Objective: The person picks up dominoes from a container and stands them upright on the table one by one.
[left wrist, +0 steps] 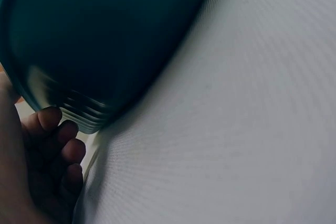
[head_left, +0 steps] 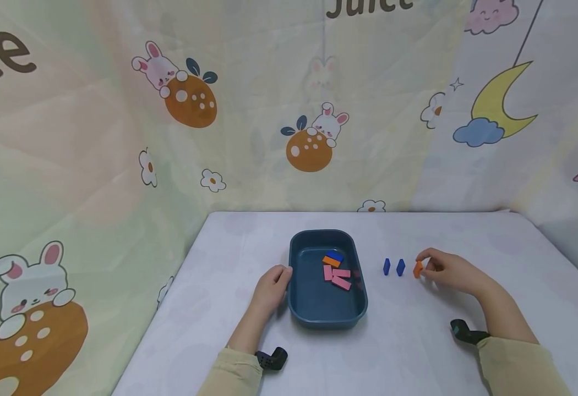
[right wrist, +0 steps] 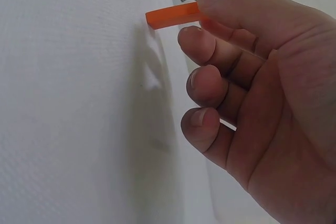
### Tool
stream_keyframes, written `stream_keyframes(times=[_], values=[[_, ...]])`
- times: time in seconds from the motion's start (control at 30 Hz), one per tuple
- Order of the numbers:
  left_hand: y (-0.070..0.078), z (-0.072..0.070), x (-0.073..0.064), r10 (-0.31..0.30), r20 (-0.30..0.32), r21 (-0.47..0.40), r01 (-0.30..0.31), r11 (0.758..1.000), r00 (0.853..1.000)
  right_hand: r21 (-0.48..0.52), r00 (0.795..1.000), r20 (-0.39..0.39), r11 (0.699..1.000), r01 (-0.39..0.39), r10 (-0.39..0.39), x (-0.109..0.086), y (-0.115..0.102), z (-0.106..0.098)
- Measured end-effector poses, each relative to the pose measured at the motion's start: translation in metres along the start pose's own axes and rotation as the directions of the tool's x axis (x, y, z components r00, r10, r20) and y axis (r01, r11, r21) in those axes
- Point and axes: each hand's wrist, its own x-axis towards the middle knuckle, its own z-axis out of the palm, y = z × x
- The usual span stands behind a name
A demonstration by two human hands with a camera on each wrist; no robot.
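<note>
My right hand (head_left: 454, 270) pinches an orange block (head_left: 418, 269) between thumb and forefinger; it stands upright at the table surface. In the right wrist view the orange block (right wrist: 173, 15) juts from the fingertips, the other fingers loosely curled below it. My left hand (head_left: 271, 289) holds the left wall of a dark blue rectangular container (head_left: 327, 323), thumb at the rim and fingers against the outer side in the left wrist view. Inside the container lie a blue block (head_left: 335, 256), an orange block (head_left: 331, 262) and three pink blocks, one being the pink block (head_left: 341, 283).
Two blue blocks stand upright in a row between the container and my right hand: a nearer-to-container blue block (head_left: 386, 267) and another blue block (head_left: 400, 268). A white cloth covers the table (head_left: 408, 352). A patterned curtain (head_left: 269, 82) hangs behind and at the sides.
</note>
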Motion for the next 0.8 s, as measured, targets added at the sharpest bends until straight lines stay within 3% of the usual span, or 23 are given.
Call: stream_keyframes(times=[0.43, 0.63, 0.8], values=[[0.000, 0.001, 0.000, -0.004, -0.004, 0.001, 0.004, 1.000, 1.000, 0.002, 1.000, 0.012, 1.000, 0.023, -0.023, -0.002, -0.022, -0.018], [-0.003, 0.001, 0.000, 0.004, 0.000, 0.005, -0.004, 1.000, 1.000, 0.054, 0.998, 0.010, 0.997, 0.058, -0.059, 0.010, -0.058, -0.025], [-0.004, 0.001, 0.000, 0.009, -0.001, 0.010, -0.009, 1.000, 1.000, 0.121, 0.993, 0.044, 0.987, 0.105, -0.111, 0.034, -0.098, -0.023]])
